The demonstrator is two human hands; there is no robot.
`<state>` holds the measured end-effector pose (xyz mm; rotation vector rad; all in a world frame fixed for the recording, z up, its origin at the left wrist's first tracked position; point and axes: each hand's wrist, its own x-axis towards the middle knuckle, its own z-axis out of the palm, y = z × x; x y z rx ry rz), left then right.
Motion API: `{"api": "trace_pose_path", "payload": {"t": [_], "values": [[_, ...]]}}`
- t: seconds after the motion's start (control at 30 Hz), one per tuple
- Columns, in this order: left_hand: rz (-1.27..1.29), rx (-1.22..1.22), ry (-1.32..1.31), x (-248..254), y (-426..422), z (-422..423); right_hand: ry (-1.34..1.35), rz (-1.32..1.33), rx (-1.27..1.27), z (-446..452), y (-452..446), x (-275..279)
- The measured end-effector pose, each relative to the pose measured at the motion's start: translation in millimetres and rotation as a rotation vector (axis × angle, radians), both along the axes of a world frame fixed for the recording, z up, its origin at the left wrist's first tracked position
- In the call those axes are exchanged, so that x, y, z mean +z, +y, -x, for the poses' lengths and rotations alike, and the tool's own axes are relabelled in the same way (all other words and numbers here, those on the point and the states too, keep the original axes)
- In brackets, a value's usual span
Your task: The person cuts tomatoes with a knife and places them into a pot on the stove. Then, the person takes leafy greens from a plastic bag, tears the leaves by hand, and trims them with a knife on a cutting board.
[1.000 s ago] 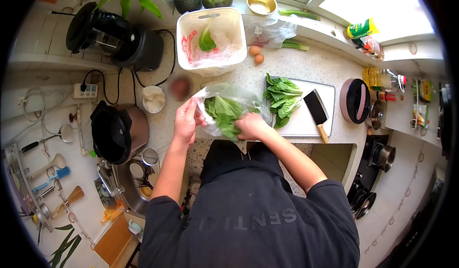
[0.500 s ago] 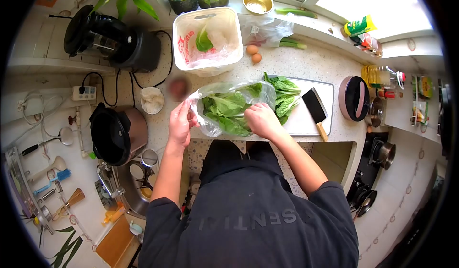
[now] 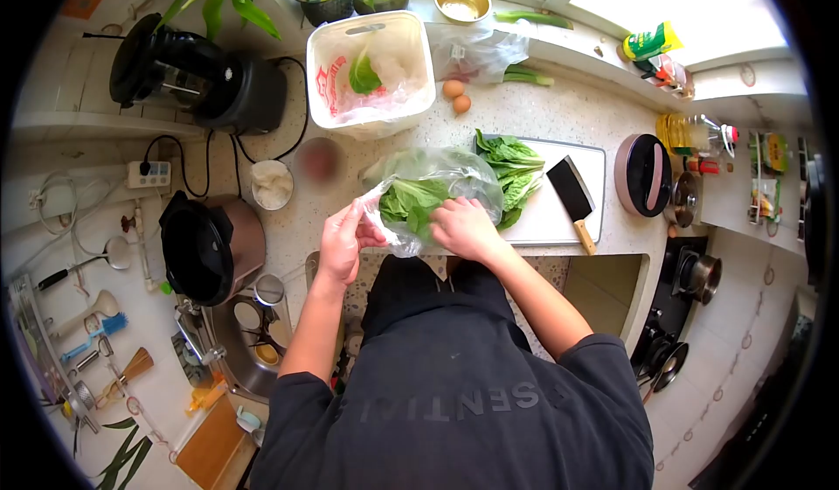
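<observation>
A clear plastic bag [image 3: 472,173] with leafy greens [image 3: 409,203] in it lies at the counter's front edge. My left hand [image 3: 343,243] pinches the bag's rim at its left end. Curled fingers of my right hand [image 3: 468,229] press into the bag beside the greens; the fingertips are partly hidden. Just to the right, more leafy greens [image 3: 516,171] rest on the left part of a white cutting board [image 3: 546,215]. On that board lies a cleaver [image 3: 572,191] with a wooden handle.
Behind the bag stands a white plastic bin [image 3: 371,123] holding one leaf. Two eggs [image 3: 457,97] sit beside it. A small bowl of white powder [image 3: 272,184] and a dark pot [image 3: 210,250] are on the left, above the sink [image 3: 249,363]. A round lidded appliance [image 3: 644,178] stands right.
Both hands have shifted slightly, the right one leftward and down. The bag has changed shape: its right part looks looser, and the greens in it show as a smaller bunch.
</observation>
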<state>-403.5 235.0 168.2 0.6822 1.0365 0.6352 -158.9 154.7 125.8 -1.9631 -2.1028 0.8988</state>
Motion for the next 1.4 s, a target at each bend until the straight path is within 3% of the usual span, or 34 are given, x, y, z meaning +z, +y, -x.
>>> {"api": "trace_pose_path", "payload": {"t": [0.23, 0.47, 0.73, 0.83, 0.93, 1.0, 1.4], "values": [[-0.058, -0.005, 0.062, 1, -2, 2, -0.004, 0.011, 0.053, 25, -2, -22], [-0.222, 0.011, 0.195, -13, 16, 24, 0.190, -0.488, -0.050, 6, 9, -1], [-0.203, 0.079, 0.261, 0, 20, 24, 0.329, -0.340, -0.226, -24, 20, 38], [-0.227, 0.039, 0.245, -16, 18, 33, 0.622, -0.214, -0.403, -27, 28, 61], [-0.188, 0.052, 0.232, -15, 16, 32, 0.716, -0.235, -0.388, -33, 35, 65], [-0.190, 0.043, 0.234, -15, 15, 34, 0.710, -0.242, -0.311, -40, 41, 64], [-0.187, 0.064, 0.212, -13, 6, 35, 1.003, -0.020, -0.459, -40, 32, 34]]}}
